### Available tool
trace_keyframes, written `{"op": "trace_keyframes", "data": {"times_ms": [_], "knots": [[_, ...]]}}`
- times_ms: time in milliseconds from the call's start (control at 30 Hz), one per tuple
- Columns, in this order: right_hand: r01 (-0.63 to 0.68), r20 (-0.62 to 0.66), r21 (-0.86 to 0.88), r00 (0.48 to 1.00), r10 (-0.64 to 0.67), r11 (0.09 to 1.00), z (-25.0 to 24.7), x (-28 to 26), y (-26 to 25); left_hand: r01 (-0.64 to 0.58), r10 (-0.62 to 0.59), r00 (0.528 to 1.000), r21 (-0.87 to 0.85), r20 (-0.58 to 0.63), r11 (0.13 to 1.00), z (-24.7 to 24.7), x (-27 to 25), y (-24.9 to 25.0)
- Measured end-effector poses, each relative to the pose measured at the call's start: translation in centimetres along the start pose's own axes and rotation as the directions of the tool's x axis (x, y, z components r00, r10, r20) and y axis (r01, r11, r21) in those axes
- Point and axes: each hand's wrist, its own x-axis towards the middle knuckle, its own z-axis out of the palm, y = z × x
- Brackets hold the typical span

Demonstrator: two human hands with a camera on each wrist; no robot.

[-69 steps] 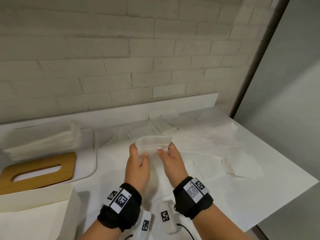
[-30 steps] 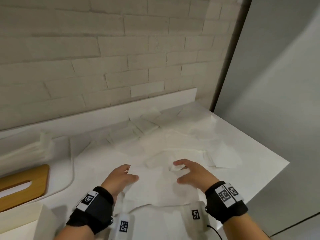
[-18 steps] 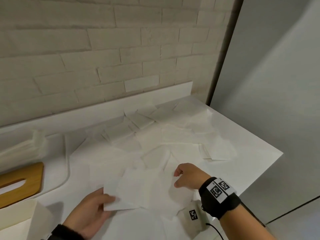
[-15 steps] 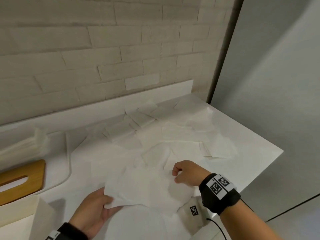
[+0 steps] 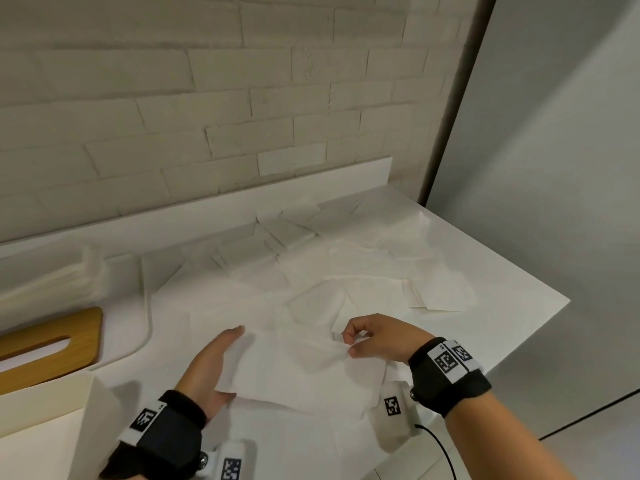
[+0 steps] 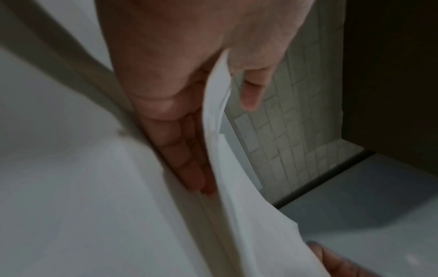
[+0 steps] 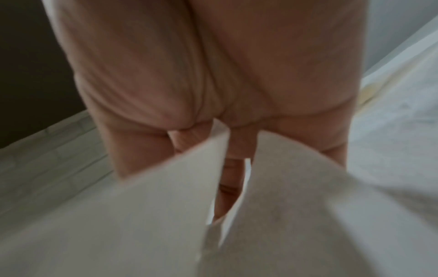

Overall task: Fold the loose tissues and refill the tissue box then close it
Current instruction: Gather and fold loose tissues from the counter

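Note:
I hold one white tissue (image 5: 298, 368) spread a little above the counter, near its front edge. My left hand (image 5: 221, 368) holds its left edge, fingers straight underneath and thumb on the near corner. In the left wrist view the tissue (image 6: 237, 206) runs between the thumb and the fingers (image 6: 184, 159). My right hand (image 5: 349, 342) pinches the tissue's right edge with curled fingers. The right wrist view shows the tissue (image 7: 142, 215) bunched under that hand (image 7: 232, 150). Several loose tissues (image 5: 363, 271) lie scattered behind. The open white tissue box (image 5: 45, 427) stands at the bottom left, its wooden lid (image 5: 45, 344) lying beside it.
A stack of folded tissues (image 5: 52, 289) sits at the far left by the backsplash. The white counter (image 5: 502, 306) ends at the right and front. A brick wall (image 5: 242, 98) rises behind. A grey panel (image 5: 554, 168) stands to the right.
Both hands left the flat tissues and took one up. The left hand slid to its left edge, then moved forward along it. The right hand closed into a pinch on the right edge.

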Motion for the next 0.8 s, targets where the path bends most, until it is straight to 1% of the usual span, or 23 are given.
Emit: {"op": "trace_keyframes", "data": {"times_ms": [67,100,133,233,300,367,433,500,567,600,667,700,733,767,800], "knots": [[0.011,0.003,-0.017,1.000,-0.011,1.000,0.3,0.3,-0.3,-0.049,0.035,0.995,0.152,0.093,0.987,1.0,-0.8,0.1],[0.017,0.001,-0.022,1.000,-0.016,1.000,0.5,0.4,-0.4,-0.073,0.049,0.992,0.213,0.115,0.974,1.2,-0.9,-0.1],[0.019,0.005,-0.020,1.000,-0.019,1.000,0.6,0.4,-0.5,-0.096,0.069,0.991,0.260,0.112,0.961,1.3,-0.8,-0.3],[-0.010,0.040,-0.015,0.999,0.011,1.000,1.0,0.4,-0.6,-0.121,0.102,0.992,0.305,0.077,0.944,1.5,-0.5,-0.7],[0.005,0.055,-0.077,0.998,0.000,0.997,1.2,0.3,-0.7,-0.120,0.093,0.991,0.306,0.101,0.944,1.7,-0.7,-0.6],[0.069,0.024,-0.122,0.997,-0.067,0.990,1.4,0.0,-0.8,-0.154,0.106,0.981,0.322,0.163,0.934,1.8,-0.8,-0.5],[0.162,-0.041,-0.147,0.985,-0.170,0.976,1.1,-0.6,-1.1,-0.209,0.142,0.968,0.352,0.207,0.912,1.7,-0.6,-0.4],[0.257,-0.079,-0.226,0.957,-0.280,0.940,0.3,-1.8,-1.8,-0.261,0.173,0.945,0.322,0.276,0.910,2.0,-0.6,0.0],[0.345,-0.077,-0.316,0.919,-0.386,0.884,-0.7,-3.0,-2.8,-0.287,0.189,0.924,0.277,0.332,0.917,2.5,-0.4,0.3],[0.362,-0.087,-0.363,0.904,-0.418,0.859,-1.3,-3.6,-3.4,-0.300,0.202,0.920,0.268,0.337,0.915,3.0,-0.4,0.5],[0.325,-0.160,-0.418,0.893,-0.421,0.848,-2.5,-4.9,-3.9,-0.326,0.249,0.914,0.216,0.321,0.920,4.3,-0.7,0.8],[0.287,-0.222,-0.400,0.891,-0.396,0.870,-3.3,-5.5,-3.6,-0.340,0.277,0.915,0.190,0.293,0.921,5.1,-0.9,0.9],[0.245,-0.294,-0.333,0.891,-0.347,0.910,-4.1,-6.1,-2.8,-0.357,0.307,0.912,0.159,0.272,0.921,5.8,-1.0,0.9],[0.211,-0.372,-0.199,0.887,-0.273,0.957,-4.8,-6.8,-1.5,-0.379,0.339,0.907,0.132,0.251,0.916,6.6,-1.2,0.8],[0.205,-0.437,0.019,0.882,-0.176,0.979,-5.3,-7.6,-0.1,-0.393,0.359,0.901,0.109,0.243,0.913,7.3,-1.4,0.7]]}}
